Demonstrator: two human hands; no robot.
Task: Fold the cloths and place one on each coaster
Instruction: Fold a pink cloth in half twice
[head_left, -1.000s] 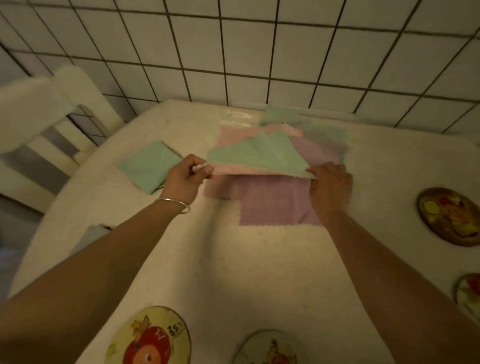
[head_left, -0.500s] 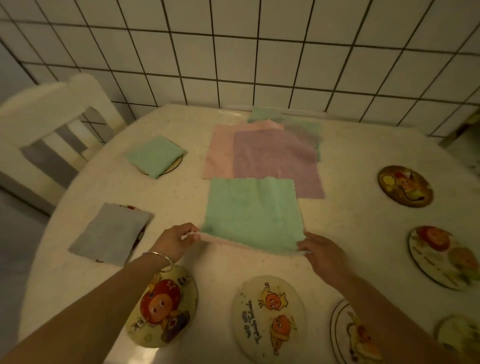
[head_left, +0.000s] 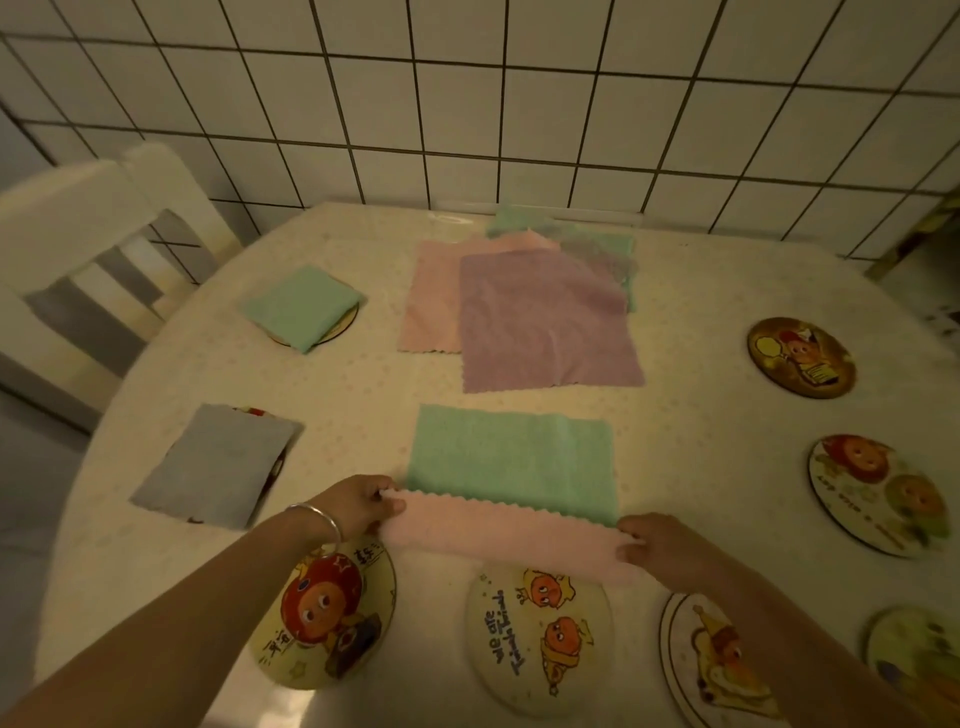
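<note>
Left hand (head_left: 358, 506) pinching one near corner, right hand (head_left: 657, 545) pinching the other, of the square mint-green, pink-backed microfibre cloth (head_left: 511, 467) lying mid-table with its near edge lifted; likely to fold askew should either pinch slip or lift unevenly.

Both arms reach forward, left hand (head_left: 358, 503) and right hand (head_left: 655, 545) level with each other and well apart, each pinching a corner with thumb and fingertips.
</note>
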